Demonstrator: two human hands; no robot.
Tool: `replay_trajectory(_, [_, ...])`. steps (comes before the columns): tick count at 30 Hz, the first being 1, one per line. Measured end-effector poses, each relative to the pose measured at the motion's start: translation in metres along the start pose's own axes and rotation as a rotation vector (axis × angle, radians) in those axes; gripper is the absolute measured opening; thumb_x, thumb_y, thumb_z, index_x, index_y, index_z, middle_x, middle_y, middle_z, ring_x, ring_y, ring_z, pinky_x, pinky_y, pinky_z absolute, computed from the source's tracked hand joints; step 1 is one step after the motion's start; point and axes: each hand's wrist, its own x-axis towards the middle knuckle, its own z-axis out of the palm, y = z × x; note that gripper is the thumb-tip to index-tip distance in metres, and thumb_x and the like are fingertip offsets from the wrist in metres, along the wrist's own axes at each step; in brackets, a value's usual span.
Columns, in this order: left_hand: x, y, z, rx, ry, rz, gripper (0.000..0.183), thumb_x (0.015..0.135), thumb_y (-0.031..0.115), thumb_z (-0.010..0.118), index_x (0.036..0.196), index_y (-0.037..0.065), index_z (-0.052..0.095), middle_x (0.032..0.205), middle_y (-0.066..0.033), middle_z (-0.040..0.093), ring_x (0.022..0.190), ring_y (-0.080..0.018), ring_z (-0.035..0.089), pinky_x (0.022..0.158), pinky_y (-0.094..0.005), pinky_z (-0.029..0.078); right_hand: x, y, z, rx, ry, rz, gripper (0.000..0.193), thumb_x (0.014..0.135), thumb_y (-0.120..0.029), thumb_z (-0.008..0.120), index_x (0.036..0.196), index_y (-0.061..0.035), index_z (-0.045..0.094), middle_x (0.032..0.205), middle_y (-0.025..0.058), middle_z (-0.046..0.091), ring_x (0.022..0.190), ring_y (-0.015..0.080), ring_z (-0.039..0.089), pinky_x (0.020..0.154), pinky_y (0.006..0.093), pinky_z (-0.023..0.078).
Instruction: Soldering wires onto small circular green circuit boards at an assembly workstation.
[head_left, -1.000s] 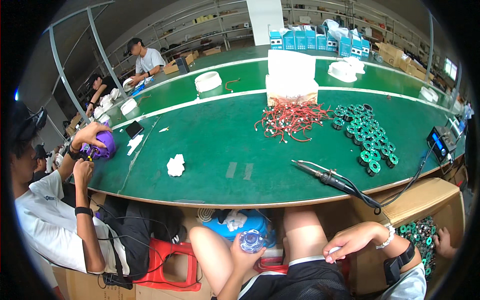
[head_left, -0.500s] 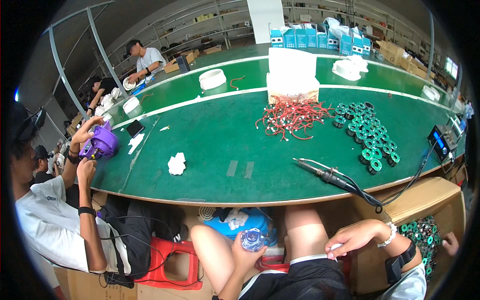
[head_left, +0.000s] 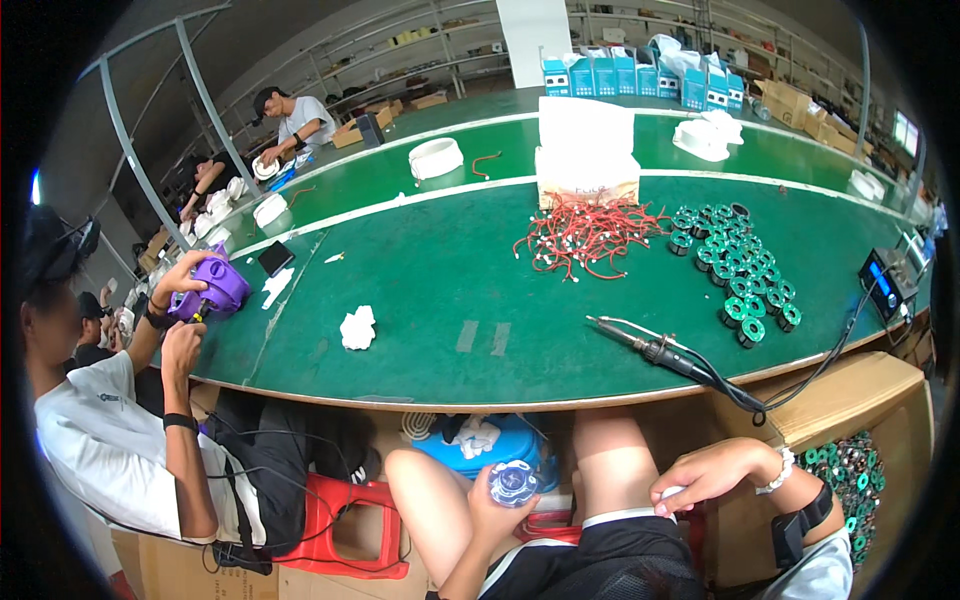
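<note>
Over my lap, my left hand is closed around a clear bluish plastic bottle, seen almost end-on from above. My right hand rests by my right thigh, its fingers closed on a small white round piece that looks like a bottle cap. Both hands are below the edge of the green worktable. On that table, a soldering iron lies nearest to my right hand, its tip pointing left.
Red wires lie heaped before a white box. Green-topped coils stand at right near a soldering station. Crumpled white paper lies left. A co-worker at left holds a purple housing. White rings sit on the belt. A carton holds coils.
The bottle in my left hand has shifted slightly right and tilted. White rings on the belt have moved a little to the right. The co-worker's purple housing has turned. My right hand stays put.
</note>
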Motion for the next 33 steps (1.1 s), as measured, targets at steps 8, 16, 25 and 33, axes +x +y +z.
replay_trajectory(8, [0.011, 0.102, -0.030, 0.040, -0.105, 0.232, 0.050, 0.054, 0.014, 0.082, 0.092, -0.001, 0.053, 0.088, -0.0112, 0.060, 0.085, -0.0188, 0.060, 0.075, -0.0300, 0.049, 0.002, -0.008, 0.001, 0.060, -0.005, -0.018, 0.044, 0.095, -0.040, 0.036, 0.090, -0.0022, 0.057, 0.063, 0.0011, 0.047, 0.061, 0.0118, 0.045, 0.061, 0.0269, 0.040])
replay_trajectory(16, [0.012, 0.235, -0.068, -0.016, -0.271, 0.661, 0.046, 0.062, 0.015, 0.079, 0.097, 0.001, 0.053, 0.094, -0.0135, 0.059, 0.088, -0.0300, 0.061, 0.079, -0.0384, 0.049, 0.001, -0.007, 0.002, 0.215, 0.058, -0.035, 0.049, 0.097, -0.039, 0.030, 0.082, -0.0014, 0.057, 0.061, -0.0005, 0.044, 0.060, 0.0104, 0.041, 0.061, 0.0260, 0.038])
replay_trajectory(25, [0.006, 0.251, -0.069, -0.089, -0.285, 0.823, 0.033, 0.069, 0.000, 0.064, 0.101, -0.001, 0.053, 0.102, -0.0205, 0.058, 0.098, -0.0362, 0.057, 0.083, -0.0413, 0.047, 0.002, 0.000, 0.003, 0.163, 0.082, -0.049, 0.049, 0.097, -0.037, 0.028, 0.081, -0.0006, 0.056, 0.061, 0.0000, 0.043, 0.060, 0.0111, 0.041, 0.060, 0.0267, 0.037])
replay_trajectory(33, [0.022, 0.265, -0.092, 0.033, -0.062, 1.161, 0.035, 0.059, 0.000, 0.073, 0.088, -0.004, 0.054, 0.097, -0.0210, 0.058, 0.086, -0.0407, 0.060, 0.075, -0.0498, 0.049, 0.001, -0.006, 0.000, 0.119, 0.110, -0.042, 0.046, 0.097, -0.034, 0.031, 0.083, 0.0001, 0.059, 0.062, 0.0010, 0.046, 0.061, 0.0116, 0.042, 0.062, 0.0272, 0.038])
